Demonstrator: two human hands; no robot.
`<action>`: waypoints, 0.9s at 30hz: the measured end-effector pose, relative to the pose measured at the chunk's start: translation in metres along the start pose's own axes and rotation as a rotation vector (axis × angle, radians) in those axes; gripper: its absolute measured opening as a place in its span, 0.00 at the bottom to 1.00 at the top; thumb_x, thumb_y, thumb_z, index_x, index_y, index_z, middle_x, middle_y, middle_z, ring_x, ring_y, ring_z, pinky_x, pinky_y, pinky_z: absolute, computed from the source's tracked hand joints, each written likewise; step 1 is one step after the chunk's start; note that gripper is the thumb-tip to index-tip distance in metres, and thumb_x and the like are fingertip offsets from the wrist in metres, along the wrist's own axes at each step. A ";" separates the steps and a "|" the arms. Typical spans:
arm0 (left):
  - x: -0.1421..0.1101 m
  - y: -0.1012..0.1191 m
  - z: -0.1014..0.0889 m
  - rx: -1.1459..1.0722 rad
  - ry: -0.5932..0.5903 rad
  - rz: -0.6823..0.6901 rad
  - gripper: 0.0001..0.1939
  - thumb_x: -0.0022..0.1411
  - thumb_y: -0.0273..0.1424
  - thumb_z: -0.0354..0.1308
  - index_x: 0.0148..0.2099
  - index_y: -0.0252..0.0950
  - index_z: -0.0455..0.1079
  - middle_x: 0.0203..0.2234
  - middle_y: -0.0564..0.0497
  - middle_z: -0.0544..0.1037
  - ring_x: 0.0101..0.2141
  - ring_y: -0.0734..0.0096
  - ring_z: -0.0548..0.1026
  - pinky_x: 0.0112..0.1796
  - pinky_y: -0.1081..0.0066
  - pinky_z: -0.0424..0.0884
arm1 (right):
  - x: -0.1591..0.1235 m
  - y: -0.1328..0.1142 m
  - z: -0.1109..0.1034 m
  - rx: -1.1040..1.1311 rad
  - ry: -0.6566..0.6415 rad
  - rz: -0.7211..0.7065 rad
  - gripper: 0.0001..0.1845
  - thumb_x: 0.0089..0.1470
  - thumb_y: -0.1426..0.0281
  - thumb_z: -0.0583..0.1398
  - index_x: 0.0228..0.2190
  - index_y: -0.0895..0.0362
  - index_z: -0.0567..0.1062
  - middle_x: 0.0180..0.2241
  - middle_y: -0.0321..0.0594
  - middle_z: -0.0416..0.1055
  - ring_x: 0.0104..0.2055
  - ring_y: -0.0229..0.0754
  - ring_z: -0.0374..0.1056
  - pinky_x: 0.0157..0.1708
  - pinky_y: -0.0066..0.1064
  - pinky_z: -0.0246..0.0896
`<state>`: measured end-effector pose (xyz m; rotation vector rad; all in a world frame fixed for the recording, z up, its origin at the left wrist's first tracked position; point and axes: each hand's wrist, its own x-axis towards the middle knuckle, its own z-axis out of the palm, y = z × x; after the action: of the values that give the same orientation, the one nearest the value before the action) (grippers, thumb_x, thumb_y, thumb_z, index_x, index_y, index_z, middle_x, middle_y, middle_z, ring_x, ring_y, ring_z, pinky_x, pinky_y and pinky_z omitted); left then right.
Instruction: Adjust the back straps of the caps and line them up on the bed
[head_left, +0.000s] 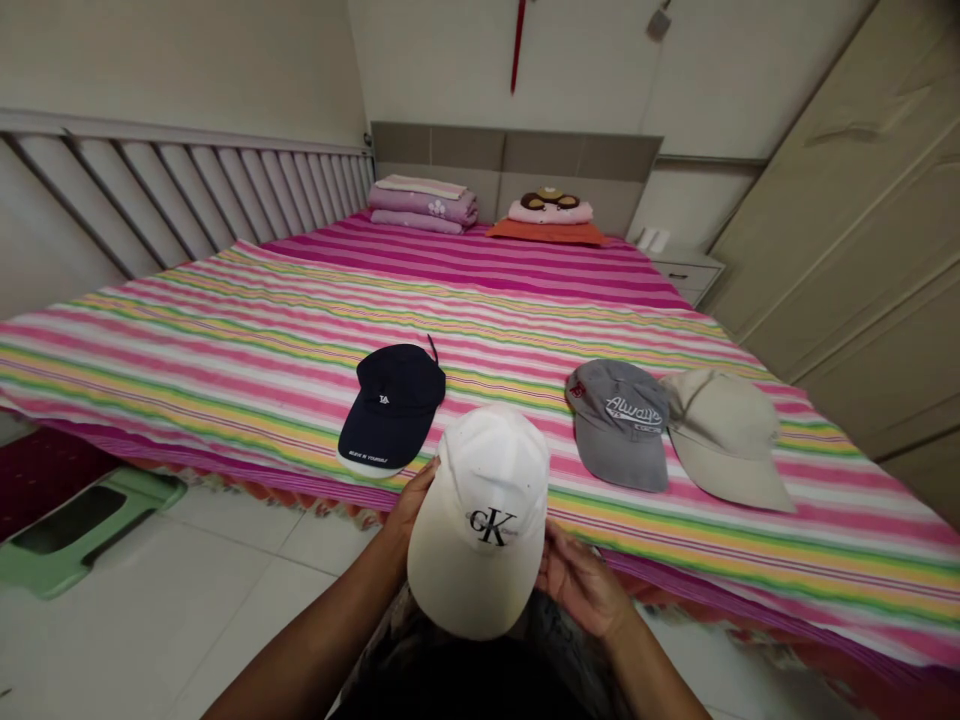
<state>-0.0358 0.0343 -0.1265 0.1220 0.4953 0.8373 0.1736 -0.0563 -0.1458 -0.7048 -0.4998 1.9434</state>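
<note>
Between both hands: a white cap (480, 520), held up over the bed (225, 330) edge.
Left hand (409, 505) and right hand (581, 585) pinch its sides; loose grip there, it probably drops to the floor (225, 580).

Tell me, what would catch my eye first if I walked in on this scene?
Most likely the white cap, held up close in front by the left hand and the right hand. Behind it spreads a bed with a bright striped sheet, where three more caps lie: a navy cap to the left, and a grey cap touching a beige cap to the right.
</note>
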 end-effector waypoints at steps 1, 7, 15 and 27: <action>0.000 0.000 0.000 0.002 -0.007 -0.041 0.14 0.56 0.36 0.54 0.40 0.32 0.72 0.27 0.47 0.79 0.37 0.59 0.76 0.46 0.59 0.65 | -0.004 0.006 0.001 -0.036 -0.006 0.043 0.20 0.45 0.64 0.64 0.41 0.58 0.73 0.35 0.44 0.76 0.33 0.43 0.72 0.34 0.34 0.65; -0.005 0.004 0.008 0.057 -0.162 -0.192 0.28 0.56 0.47 0.48 0.45 0.29 0.71 0.33 0.41 0.79 0.40 0.53 0.74 0.46 0.57 0.64 | -0.015 0.022 0.021 -0.159 0.083 0.006 0.15 0.38 0.69 0.67 0.32 0.61 0.76 0.25 0.40 0.75 0.20 0.33 0.67 0.20 0.22 0.60; -0.018 -0.007 0.004 0.201 -0.119 0.113 0.11 0.54 0.28 0.57 0.41 0.33 0.72 0.33 0.45 0.78 0.37 0.61 0.75 0.45 0.63 0.66 | -0.019 -0.014 0.024 -0.302 0.187 -0.195 0.13 0.41 0.69 0.66 0.32 0.59 0.76 0.25 0.38 0.74 0.22 0.33 0.64 0.18 0.20 0.59; 0.065 0.025 0.052 0.416 -0.076 0.299 0.23 0.44 0.18 0.60 0.45 0.31 0.68 0.36 0.43 0.77 0.35 0.65 0.75 0.41 0.67 0.69 | 0.043 -0.083 0.015 -0.230 0.407 -0.411 0.21 0.31 0.72 0.69 0.32 0.58 0.72 0.25 0.33 0.72 0.22 0.32 0.66 0.20 0.21 0.67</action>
<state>0.0078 0.1042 -0.0978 0.6202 0.5830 1.0073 0.2028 0.0185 -0.0950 -1.0274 -0.5654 1.3292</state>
